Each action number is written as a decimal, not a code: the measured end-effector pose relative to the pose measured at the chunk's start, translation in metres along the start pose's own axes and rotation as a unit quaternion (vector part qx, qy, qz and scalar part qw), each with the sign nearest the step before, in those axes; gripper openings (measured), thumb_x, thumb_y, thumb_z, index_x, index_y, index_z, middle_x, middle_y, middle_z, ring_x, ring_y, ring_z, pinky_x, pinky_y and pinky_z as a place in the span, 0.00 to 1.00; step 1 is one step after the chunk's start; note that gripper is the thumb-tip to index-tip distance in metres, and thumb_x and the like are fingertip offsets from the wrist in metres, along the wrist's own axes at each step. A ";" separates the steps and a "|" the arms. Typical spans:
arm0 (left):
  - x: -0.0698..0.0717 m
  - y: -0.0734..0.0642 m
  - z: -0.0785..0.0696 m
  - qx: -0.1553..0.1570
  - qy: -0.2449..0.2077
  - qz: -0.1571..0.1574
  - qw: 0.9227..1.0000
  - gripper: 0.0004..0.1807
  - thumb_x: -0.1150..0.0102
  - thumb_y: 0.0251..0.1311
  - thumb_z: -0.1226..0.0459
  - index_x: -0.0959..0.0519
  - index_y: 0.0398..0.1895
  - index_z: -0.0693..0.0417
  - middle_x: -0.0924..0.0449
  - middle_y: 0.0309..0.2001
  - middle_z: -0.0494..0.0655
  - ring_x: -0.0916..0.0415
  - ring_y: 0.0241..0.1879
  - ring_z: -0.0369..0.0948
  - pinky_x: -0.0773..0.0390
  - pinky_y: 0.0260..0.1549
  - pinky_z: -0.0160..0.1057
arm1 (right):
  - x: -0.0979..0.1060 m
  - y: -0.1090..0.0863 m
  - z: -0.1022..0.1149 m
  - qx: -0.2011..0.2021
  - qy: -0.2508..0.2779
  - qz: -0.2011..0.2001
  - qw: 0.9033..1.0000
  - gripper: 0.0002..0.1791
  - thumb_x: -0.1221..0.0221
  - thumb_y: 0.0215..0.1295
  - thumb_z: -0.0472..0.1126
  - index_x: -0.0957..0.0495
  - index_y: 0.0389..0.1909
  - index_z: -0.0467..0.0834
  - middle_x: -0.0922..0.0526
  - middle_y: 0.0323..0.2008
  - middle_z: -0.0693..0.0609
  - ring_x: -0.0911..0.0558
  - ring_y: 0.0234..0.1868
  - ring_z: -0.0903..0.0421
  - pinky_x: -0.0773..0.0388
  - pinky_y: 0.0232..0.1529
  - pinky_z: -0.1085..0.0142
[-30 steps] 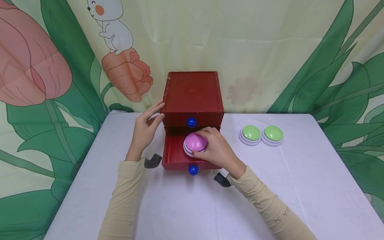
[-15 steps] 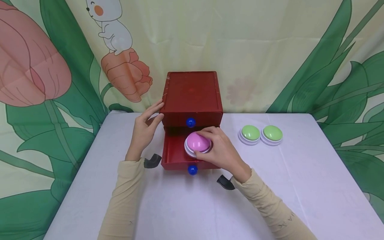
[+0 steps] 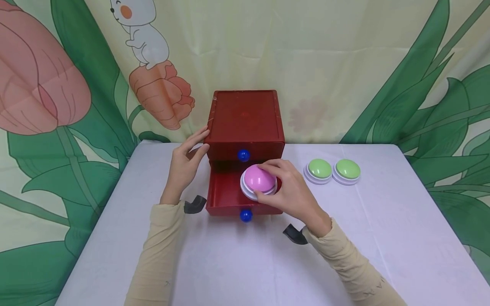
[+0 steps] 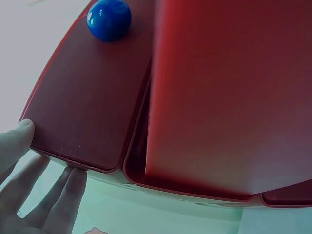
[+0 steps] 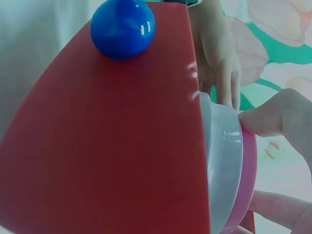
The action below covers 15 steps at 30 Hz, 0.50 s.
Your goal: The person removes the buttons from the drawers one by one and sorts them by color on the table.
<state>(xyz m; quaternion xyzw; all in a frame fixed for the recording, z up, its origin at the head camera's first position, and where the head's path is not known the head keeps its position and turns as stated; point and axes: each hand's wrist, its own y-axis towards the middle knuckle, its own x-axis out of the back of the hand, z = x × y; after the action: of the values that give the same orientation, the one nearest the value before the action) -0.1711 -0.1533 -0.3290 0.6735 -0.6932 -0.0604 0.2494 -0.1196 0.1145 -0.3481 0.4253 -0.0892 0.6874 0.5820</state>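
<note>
A red two-drawer box (image 3: 245, 114) stands at the back of the table with its lower drawer (image 3: 223, 191) pulled out. My right hand (image 3: 292, 189) grips a pink push button with a white base (image 3: 259, 178), thumb and fingers on either side of its dome. The button is over the right part of that drawer; in the right wrist view the drawer front (image 5: 122, 136) hides part of its base. At the upper drawer's left side rests my left hand (image 3: 183, 163), its fingers extended and touching the box, as the left wrist view also shows.
Two green push buttons with white bases (image 3: 320, 169) (image 3: 347, 170) sit side by side to the right of the box. Blue round knobs (image 3: 243, 155) (image 3: 246, 215) project from both drawer fronts. A patterned curtain (image 3: 314, 72) hangs behind the table.
My right hand has moved the pink button rightward and slightly up within the drawer area. My left hand and the box have stayed in place.
</note>
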 end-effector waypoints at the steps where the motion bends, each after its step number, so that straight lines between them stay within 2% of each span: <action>1: 0.000 0.000 0.000 0.000 0.000 0.000 1.000 0.23 0.44 0.68 0.71 0.27 0.66 0.63 0.30 0.69 0.51 0.31 0.68 0.44 0.24 0.59 0.34 | 0.001 -0.001 0.000 0.000 0.000 -0.002 1.000 0.32 0.26 0.47 0.46 0.19 0.56 0.41 0.22 0.54 0.48 0.25 0.56 0.51 0.15 0.46 0.56; 10: 0.001 0.000 0.001 -0.001 -0.007 0.002 1.000 0.23 0.44 0.68 0.71 0.28 0.66 0.63 0.31 0.70 0.52 0.31 0.68 0.46 0.24 0.59 0.34 | 0.014 -0.007 -0.004 -0.012 0.004 -0.015 1.000 0.32 0.25 0.46 0.43 0.19 0.56 0.41 0.22 0.55 0.46 0.26 0.59 0.48 0.17 0.49 0.49; 15: 0.001 0.000 0.000 -0.002 -0.003 0.001 1.000 0.23 0.44 0.68 0.72 0.28 0.66 0.64 0.30 0.70 0.53 0.30 0.67 0.47 0.24 0.58 0.34 | 0.020 -0.010 -0.009 -0.024 0.000 -0.022 0.999 0.32 0.25 0.46 0.42 0.19 0.57 0.41 0.22 0.56 0.46 0.26 0.59 0.47 0.16 0.48 0.49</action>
<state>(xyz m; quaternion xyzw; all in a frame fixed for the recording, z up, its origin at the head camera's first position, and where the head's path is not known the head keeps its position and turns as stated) -0.1705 -0.1541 -0.3286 0.6724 -0.6941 -0.0638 0.2489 -0.1142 0.1377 -0.3430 0.4128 -0.0962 0.6723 0.6069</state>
